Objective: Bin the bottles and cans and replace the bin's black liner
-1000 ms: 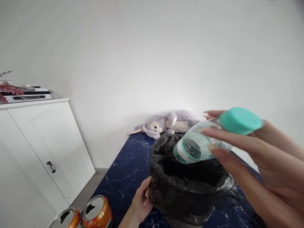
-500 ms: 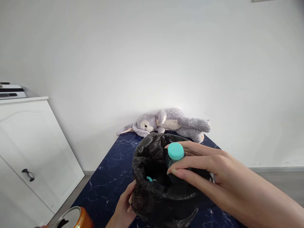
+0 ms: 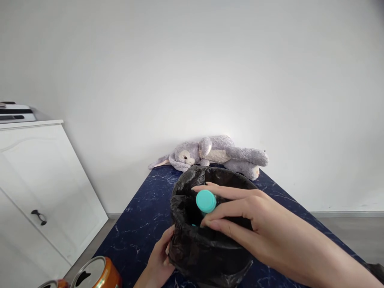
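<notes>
A trash bin lined with a black plastic bag (image 3: 207, 256) stands on the dark blue marbled table (image 3: 141, 216). My left hand (image 3: 160, 258) grips the bin's left side from outside. Over the bin's mouth, my right hand (image 3: 240, 208) has its fingers closed around a bottle with a turquoise cap (image 3: 206, 201). The bottle's body is mostly hidden by my fingers and the bag. Deeper in the bin, a small bit of turquoise shows just below the held bottle; its kind is hidden.
An opened orange drink can (image 3: 99, 274) stands at the lower left, beside a second can (image 3: 54, 284) cut off by the frame. A grey plush rabbit (image 3: 207, 154) lies against the wall at the table's far end. At left is a white cabinet (image 3: 39, 180).
My right hand has moved left and slightly down with the bottle, further into the bin's mouth. My left hand stays on the bin. The second can has come more into view.
</notes>
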`<state>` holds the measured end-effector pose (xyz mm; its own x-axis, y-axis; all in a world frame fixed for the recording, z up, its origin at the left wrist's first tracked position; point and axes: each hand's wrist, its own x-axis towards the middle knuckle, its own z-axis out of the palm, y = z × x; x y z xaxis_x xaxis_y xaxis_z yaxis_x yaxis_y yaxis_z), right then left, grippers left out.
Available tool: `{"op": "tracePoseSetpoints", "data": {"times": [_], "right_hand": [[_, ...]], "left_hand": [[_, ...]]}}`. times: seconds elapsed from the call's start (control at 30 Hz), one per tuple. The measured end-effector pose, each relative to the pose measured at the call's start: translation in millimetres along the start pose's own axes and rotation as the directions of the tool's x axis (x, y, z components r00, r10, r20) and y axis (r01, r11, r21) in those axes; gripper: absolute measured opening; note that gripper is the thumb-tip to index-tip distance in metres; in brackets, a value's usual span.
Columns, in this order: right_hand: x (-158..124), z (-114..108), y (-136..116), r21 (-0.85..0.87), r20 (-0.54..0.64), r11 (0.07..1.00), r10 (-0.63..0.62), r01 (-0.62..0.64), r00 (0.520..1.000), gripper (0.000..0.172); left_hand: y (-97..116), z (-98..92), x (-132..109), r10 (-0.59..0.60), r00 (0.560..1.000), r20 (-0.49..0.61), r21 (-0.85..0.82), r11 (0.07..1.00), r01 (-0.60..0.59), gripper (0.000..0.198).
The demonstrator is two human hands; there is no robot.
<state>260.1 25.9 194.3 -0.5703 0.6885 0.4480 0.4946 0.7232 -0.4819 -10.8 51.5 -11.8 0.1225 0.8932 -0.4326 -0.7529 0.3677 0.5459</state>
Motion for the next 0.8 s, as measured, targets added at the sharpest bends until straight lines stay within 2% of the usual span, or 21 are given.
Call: {"op": "tracePoseSetpoints", "data": {"times": [0.1, 0.17, 0.33, 0.5, 0.63, 0.7, 0.8], "right_hand": [[-2.5, -1.0, -2.9, 0.009, 0.015, 0.998, 0.062, -0.062, 0.998, 0.021], [-3.8, -0.9, -5.1, 0.001, -0.01, 0.995, 0.1, -0.1, 0.995, 0.026], [-10.4, -2.8, -6.9, -0.114, -0.118, 0.987, 0.102, -0.115, 0.988, 0.046], [-21.7, -8.1, -4.6, -0.154, -0.164, 0.964, 0.19, -0.215, 0.968, 0.056], [-26.4, -8.5, -6.4, -0.135, -0.249, 0.958, 0.215, -0.254, 0.944, 0.04], [-26.0, -6.7, -11.0, -0.127, -0.336, 0.967, 0.168, -0.222, 0.927, 0.032], [-23.5, -2.4, -24.7, -0.134, -0.451, 0.983, 0.054, -0.127, 0.891, 0.024]], "left_hand": [[2.6, 7.0, -5.7, -0.027, 0.997, 0.072, 0.008, 1.0, 0.026, 0.036], [3.8, 10.3, -8.1, -0.021, 0.995, 0.1, 0.017, 1.0, 0.019, 0.039], [3.1, 12.0, -8.0, 0.013, 0.995, 0.1, 0.072, 0.997, -0.021, 0.035], [0.3, 4.7, -2.7, 0.033, 0.997, 0.073, 0.109, 0.993, -0.041, 0.036], [-1.5, -5.4, 3.4, 0.029, 0.999, 0.046, 0.119, 0.992, -0.034, 0.043], [-3.0, -7.3, 4.7, 0.036, 0.999, 0.031, 0.097, 0.995, -0.039, 0.041], [-5.9, -3.0, 3.4, 0.063, 0.998, 0.013, 0.046, 0.997, -0.063, 0.026]]}}
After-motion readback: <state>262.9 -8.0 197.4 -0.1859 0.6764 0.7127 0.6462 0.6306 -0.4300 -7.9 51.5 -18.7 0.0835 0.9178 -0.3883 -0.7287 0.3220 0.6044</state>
